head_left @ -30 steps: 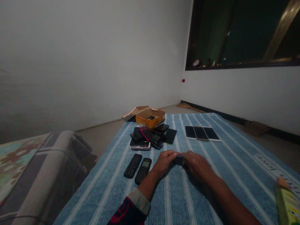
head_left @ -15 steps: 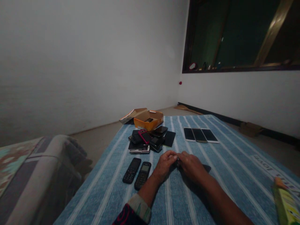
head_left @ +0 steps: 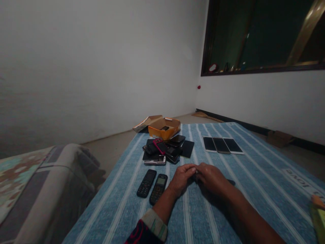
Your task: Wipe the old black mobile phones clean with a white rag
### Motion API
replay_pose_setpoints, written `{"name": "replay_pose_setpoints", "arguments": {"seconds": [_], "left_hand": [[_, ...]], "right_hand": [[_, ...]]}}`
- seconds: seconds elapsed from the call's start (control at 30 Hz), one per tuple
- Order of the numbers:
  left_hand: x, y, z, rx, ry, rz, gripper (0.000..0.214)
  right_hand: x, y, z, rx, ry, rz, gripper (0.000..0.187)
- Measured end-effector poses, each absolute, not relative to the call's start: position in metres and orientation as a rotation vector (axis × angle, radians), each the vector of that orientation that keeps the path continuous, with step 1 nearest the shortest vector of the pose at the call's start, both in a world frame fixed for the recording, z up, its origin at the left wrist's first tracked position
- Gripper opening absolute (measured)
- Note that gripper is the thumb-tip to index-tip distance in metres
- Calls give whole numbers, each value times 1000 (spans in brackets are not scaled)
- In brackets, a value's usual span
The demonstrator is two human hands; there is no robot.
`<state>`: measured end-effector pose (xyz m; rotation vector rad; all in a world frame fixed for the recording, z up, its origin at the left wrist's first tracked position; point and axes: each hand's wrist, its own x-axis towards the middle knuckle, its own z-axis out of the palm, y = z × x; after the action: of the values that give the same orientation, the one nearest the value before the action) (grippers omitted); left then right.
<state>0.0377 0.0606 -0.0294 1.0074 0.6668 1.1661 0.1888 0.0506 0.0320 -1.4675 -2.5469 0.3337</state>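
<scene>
My left hand [head_left: 182, 175] and my right hand [head_left: 211, 176] meet fingertip to fingertip over the blue striped cloth [head_left: 254, 183]. Both are closed in a pinch on a small dark object that their fingers hide. A dark flat piece [head_left: 230, 182] pokes out from behind my right hand. Two black keypad phones [head_left: 152, 183] lie side by side just left of my left hand. A heap of phones [head_left: 165, 149], one with a pink case, sits beyond my hands. Three smartphones [head_left: 222, 144] lie in a row further right.
An open orange cardboard box [head_left: 164, 127] with a small dark item inside stands at the cloth's far end. A rolled grey mattress [head_left: 45, 189] lies at the left. A yellow-green package [head_left: 320, 217] sits at the right edge. White walls and a dark window lie beyond.
My hands stay together over the cloth, now pinched tighter so the dark object seen a second ago is hidden. The view has shifted slightly.
</scene>
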Motion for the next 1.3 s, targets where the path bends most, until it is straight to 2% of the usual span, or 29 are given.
{"name": "replay_pose_setpoints", "arguments": {"seconds": [0.33,0.53,0.8,1.17,1.3], "left_hand": [[37,59,-26,1074,750,1182,38],[36,59,-28,1025,731,1194,48],[36,63,-32,1121,641,1116,37],[39,57,-26,1049,690,1133,36],[39,57,-24,1041,692,1138,35]], "right_hand": [[214,53,48,-1560,-2618,430,24],[198,50,34,-1337,-2558,406,32],[196,51,36,-1376,-2579,396,27],[210,51,51,-1490,-2628,477,24],[207,50,47,-1486,-2602,474,28]]}}
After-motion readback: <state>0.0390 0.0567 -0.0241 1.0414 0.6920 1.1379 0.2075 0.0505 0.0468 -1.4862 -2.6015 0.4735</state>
